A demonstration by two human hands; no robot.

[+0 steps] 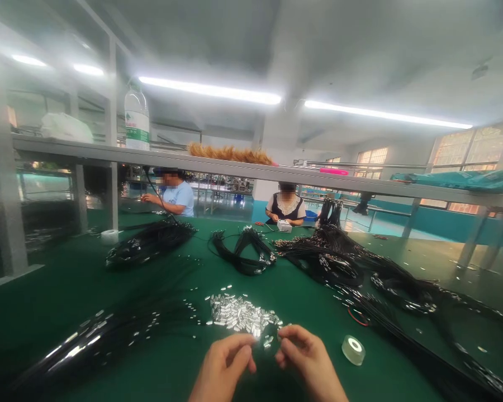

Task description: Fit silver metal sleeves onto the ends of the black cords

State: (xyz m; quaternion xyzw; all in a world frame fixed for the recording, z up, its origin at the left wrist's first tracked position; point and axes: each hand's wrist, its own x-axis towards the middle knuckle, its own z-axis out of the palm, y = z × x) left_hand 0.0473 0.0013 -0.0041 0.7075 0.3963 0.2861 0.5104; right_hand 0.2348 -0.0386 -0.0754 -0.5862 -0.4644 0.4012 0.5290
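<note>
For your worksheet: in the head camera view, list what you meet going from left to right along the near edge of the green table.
Black cable bundle with shiny ends → left hand → right hand → small roll of clear tape → black cables trailing off to the right. The pile of small silver metal pieces lies just beyond the hands.

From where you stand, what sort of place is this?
Most likely a factory assembly floor for cable or wire parts. Bundles of black cables lie across a long green workbench, a heap of small metal sleeves sits by the hands, and other workers sit at the benches under strip lights.
</note>
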